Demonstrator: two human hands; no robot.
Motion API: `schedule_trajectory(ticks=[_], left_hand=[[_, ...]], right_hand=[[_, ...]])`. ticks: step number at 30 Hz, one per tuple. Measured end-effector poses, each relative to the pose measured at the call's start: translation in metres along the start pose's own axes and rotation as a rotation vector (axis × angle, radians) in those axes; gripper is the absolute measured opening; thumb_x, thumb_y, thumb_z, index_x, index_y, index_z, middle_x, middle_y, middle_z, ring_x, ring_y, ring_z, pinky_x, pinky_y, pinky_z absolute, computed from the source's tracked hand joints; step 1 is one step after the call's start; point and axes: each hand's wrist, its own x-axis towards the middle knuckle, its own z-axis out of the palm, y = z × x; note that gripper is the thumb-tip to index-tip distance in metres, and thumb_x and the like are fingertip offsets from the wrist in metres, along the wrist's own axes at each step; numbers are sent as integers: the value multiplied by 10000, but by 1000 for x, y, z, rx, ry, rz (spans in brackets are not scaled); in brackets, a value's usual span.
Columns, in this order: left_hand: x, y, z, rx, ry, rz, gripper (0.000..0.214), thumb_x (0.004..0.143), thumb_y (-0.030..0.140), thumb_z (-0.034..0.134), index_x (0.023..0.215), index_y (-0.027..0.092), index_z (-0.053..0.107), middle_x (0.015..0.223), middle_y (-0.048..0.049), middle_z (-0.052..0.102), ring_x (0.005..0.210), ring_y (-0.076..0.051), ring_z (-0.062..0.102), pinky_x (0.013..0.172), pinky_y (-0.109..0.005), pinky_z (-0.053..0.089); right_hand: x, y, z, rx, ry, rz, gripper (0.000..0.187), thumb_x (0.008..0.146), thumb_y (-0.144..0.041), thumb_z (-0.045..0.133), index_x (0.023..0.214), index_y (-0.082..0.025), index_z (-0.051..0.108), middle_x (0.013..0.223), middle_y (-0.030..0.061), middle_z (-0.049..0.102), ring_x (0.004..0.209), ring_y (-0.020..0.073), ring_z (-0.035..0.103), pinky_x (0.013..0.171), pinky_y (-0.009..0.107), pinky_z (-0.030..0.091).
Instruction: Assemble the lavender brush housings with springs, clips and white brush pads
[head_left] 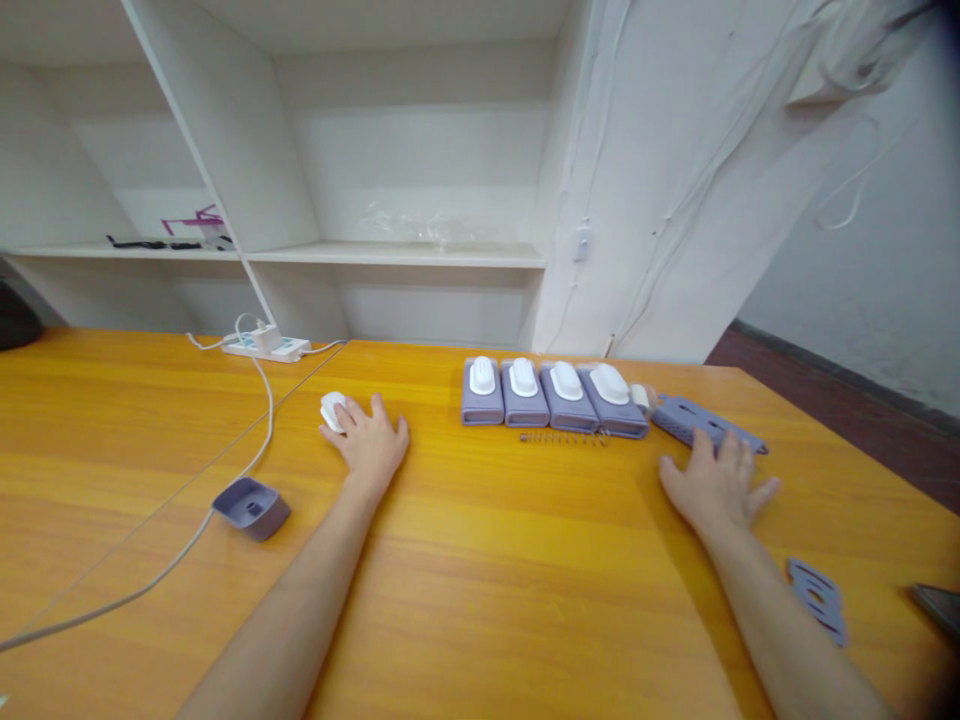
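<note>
Left hand (367, 440): fingers loosely bent, tips laid on a loose white cap (332, 410) on the orange table (480, 600), left of centre; whether the cap is pinched cannot be told
Right hand (716, 487): fingers spread flat, holding nothing, tips touching the near edge of a long slotted lilac plate (709, 423), far right
Between the hands, farther off: four lilac blocks (555, 410) side by side, each with a white top; a line of small springs (562, 438) just in front
Near left: lilac cup (251, 507) beside a white cable (262, 420)
Judged step: reaching for parts, one per hand; lifting either calls for the fingers to close round it first
</note>
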Motion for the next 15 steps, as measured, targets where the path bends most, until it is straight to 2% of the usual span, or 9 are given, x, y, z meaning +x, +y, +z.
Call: schedule_trajectory(ticks=[7, 15], left_hand=[[-4, 3, -3, 1, -23, 103, 447, 840, 384, 366, 1178, 121, 493, 1278, -228, 425, 1262, -365, 292, 940, -546, 254], [-6, 7, -7, -30, -34, 176, 391, 846, 370, 349, 1096, 126, 525, 1118, -195, 494, 1128, -340, 392, 862, -511, 318]], right_hand=[[0, -3, 0, 29, 1, 26, 522, 814, -410, 400, 1271, -160, 436, 1401, 219, 281, 1303, 386, 182, 931, 693, 149], [-4, -10, -9, -67, 79, 42, 467, 810, -428, 400, 1182, -167, 509, 1253, 208, 424, 1157, 391, 352, 854, 637, 255]])
